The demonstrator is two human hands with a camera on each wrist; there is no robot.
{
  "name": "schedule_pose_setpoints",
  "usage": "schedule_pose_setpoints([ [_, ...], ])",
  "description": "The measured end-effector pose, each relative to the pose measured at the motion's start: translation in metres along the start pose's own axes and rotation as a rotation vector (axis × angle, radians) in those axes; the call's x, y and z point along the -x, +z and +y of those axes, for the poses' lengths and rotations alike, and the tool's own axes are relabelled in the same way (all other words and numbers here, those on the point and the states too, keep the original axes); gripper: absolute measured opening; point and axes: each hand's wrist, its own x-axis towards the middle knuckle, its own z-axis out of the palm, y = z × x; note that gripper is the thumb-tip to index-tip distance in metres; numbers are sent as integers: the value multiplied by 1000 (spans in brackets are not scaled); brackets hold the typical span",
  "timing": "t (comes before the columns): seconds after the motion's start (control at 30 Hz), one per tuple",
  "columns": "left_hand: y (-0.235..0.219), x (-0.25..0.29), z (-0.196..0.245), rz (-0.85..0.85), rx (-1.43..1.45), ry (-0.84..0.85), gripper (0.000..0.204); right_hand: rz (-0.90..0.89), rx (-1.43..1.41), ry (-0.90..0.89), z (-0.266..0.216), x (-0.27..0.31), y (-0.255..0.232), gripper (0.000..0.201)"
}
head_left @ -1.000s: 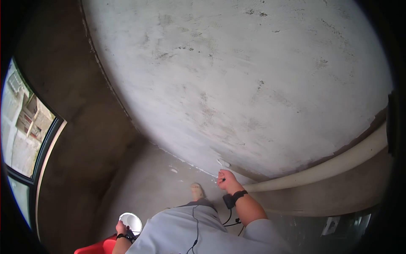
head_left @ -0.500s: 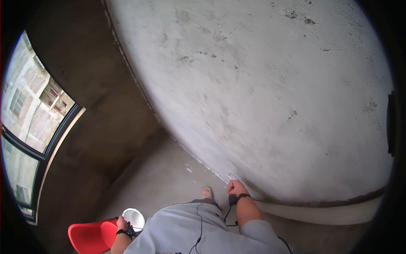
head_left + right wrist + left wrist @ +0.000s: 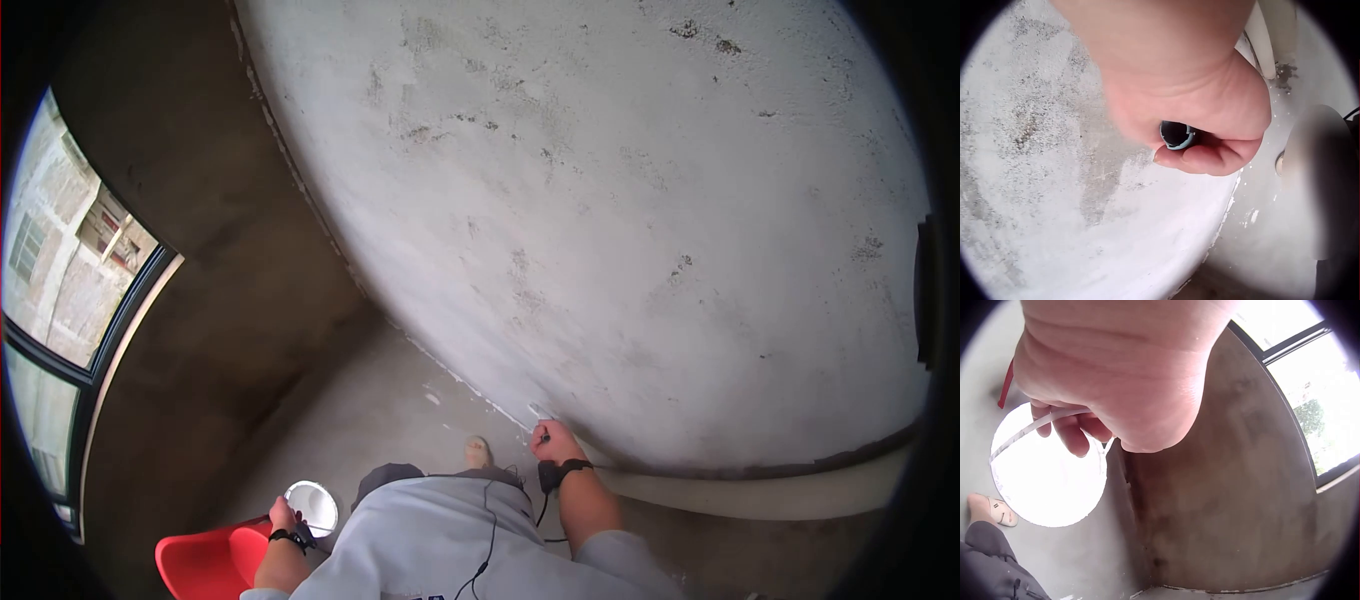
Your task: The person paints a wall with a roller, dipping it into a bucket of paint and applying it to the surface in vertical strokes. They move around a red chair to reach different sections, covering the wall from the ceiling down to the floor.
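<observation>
Red chair (image 3: 205,562) near a white bucket (image 3: 322,498), left fingers (image 3: 1074,439) round the bail (image 3: 1021,435), right fingers (image 3: 1210,161) tight round a hollow handle (image 3: 1177,135).

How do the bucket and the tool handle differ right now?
The bucket is wide; the tool handle is narrow.
The bucket is white; the tool handle has a blue-green rim, dark inside.
The left grip holds the bucket; the right grip encloses the tool handle.
Both are round.
</observation>
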Motion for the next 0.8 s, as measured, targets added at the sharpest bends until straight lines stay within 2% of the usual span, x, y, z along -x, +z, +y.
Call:
schedule_pose_setpoints([
  [0.17,16,-18,18,-78,-142,16,28,-41,-44,-34,15,44,10,18],
  [0.27,31,-39,22,-164,-108,64,25,-40,-42,-136,38,64,9,22],
  [0.33,38,-62,22,-138,-43,16,24,-19,-48,-166,59,70,8,23],
  [0.4,34,-61,27,-205,-103,10,24,35,43,-301,84,88,16,22],
  [0.43,32,-53,32,-260,-141,5,24,46,32,-306,98,99,20,22],
  [0.5,26,-58,33,-262,-193,20,25,117,206,-481,125,116,27,22],
  [0.53,21,-63,32,-256,-234,37,27,127,200,-486,138,119,24,22],
  [0.6,7,-83,28,-280,-255,33,27,197,390,-644,157,128,20,20],
  [0.63,3,-97,25,-295,-268,32,28,204,394,-659,164,133,17,20],
  [0.7,0,-119,18,-312,-258,23,30,413,658,-826,180,141,9,16],
  [0.73,-5,-130,10,-310,-255,18,31,424,668,-827,185,147,6,16],
  [0.8,-14,-124,5,-305,-261,-32,33,747,976,-1181,202,162,-2,14],
])
